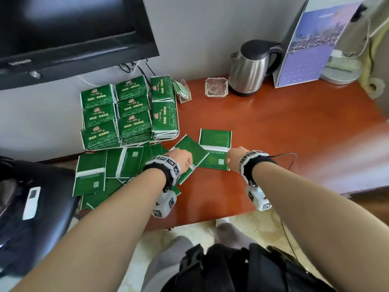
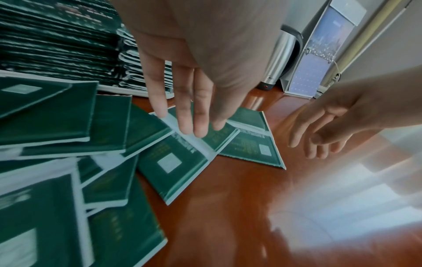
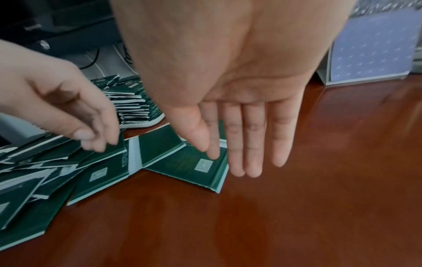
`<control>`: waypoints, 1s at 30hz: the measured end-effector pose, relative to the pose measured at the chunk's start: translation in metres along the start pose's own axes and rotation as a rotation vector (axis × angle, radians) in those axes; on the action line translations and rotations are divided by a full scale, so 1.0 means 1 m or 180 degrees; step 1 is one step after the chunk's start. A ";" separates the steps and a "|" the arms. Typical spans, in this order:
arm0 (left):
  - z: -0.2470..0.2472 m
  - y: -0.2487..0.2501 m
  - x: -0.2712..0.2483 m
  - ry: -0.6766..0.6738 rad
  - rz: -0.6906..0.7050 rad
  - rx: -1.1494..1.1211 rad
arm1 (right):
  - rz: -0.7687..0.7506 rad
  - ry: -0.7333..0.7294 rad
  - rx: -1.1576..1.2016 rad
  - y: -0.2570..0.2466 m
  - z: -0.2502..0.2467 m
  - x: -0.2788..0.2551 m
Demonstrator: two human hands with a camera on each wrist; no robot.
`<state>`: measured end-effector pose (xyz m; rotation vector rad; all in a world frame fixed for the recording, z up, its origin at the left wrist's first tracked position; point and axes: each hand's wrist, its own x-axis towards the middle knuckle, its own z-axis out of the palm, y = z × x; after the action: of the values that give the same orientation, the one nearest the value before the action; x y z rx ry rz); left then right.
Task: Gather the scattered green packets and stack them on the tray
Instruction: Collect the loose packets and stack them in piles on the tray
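While both hands hang flat-fingered over the loose packets, nothing is gripped yet: the left hand (image 1: 181, 159) has straight fingers hovering at, perhaps grazing, the white-edged flat green packet (image 1: 190, 153) that lies slantwise just in front of the tray, and the right hand (image 1: 233, 158) is spread, fingers together, over the square green packet with a small white code patch (image 1: 214, 148) just right of that slanted one. These two overlap, the slanted packet's corner lying on top. Its long axis runs from near the person away towards the tray, so I judge the left hand nearer to it and better set to slide it up. Stacked green packets (image 1: 126, 110) already fill the white tray (image 3: 146, 124) at the back left of the glossy red-brown wooden surface (image 1: 284, 133); more loose green packets (image 1: 92, 173) fan out in front of the tray towards the surface's near left corner. From the head view the fingers are hidden behind the wrists; the wrist views show them open. Only the right wrist view shows the tray's pale rim
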<state>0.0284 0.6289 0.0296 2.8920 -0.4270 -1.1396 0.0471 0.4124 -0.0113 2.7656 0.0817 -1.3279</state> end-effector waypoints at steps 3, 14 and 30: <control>-0.011 0.003 0.019 0.0176 -0.0028 -0.0117 | -0.0222 0.0097 0.0087 0.001 -0.016 -0.002; -0.028 0.001 0.090 0.0025 0.0656 0.1240 | -0.0408 0.0914 0.0483 -0.010 -0.046 0.053; -0.038 -0.006 0.132 -0.0221 0.0969 0.1392 | -0.0071 0.0808 0.0703 -0.020 -0.067 0.090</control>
<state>0.1483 0.5980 -0.0315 2.9750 -1.2103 -1.2237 0.1535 0.4399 -0.0410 3.1151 -0.0221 -1.0400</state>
